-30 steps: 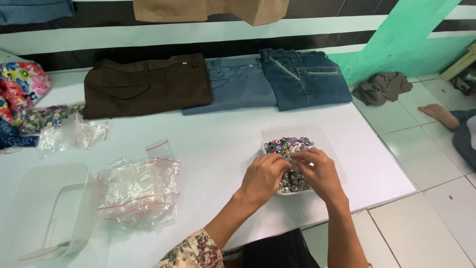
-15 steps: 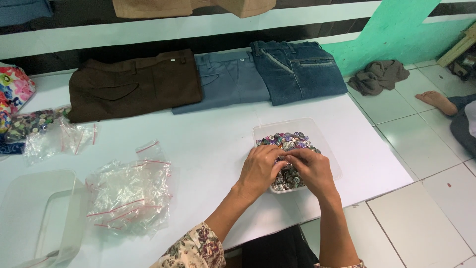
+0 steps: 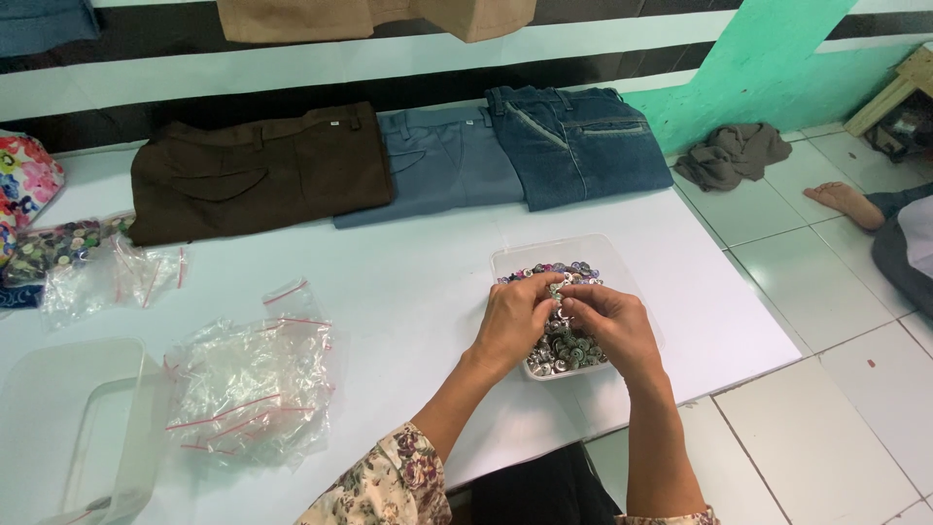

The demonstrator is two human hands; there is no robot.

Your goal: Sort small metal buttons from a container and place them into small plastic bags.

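Observation:
A clear plastic tray (image 3: 607,255) on the white table (image 3: 408,282) holds a heap of small buttons (image 3: 564,342), metallic and coloured. Both hands hover over the heap. My left hand (image 3: 513,321) and my right hand (image 3: 612,326) meet at their fingertips and pinch a small button (image 3: 557,292) between them, just above the pile. Part of the heap is hidden under my palms.
Brown trousers (image 3: 248,175), grey-blue trousers (image 3: 442,170) and dark jeans (image 3: 578,146) lie folded at the table's back. A pile of small clear bags (image 3: 248,379), an empty clear tub (image 3: 68,428) and a bag of buttons (image 3: 58,248) sit left. A person's bare foot (image 3: 844,202) rests on the tiled floor.
My hands stay over the tray; the fingertips have come together on a button above the heap. The camera view has shifted slightly.

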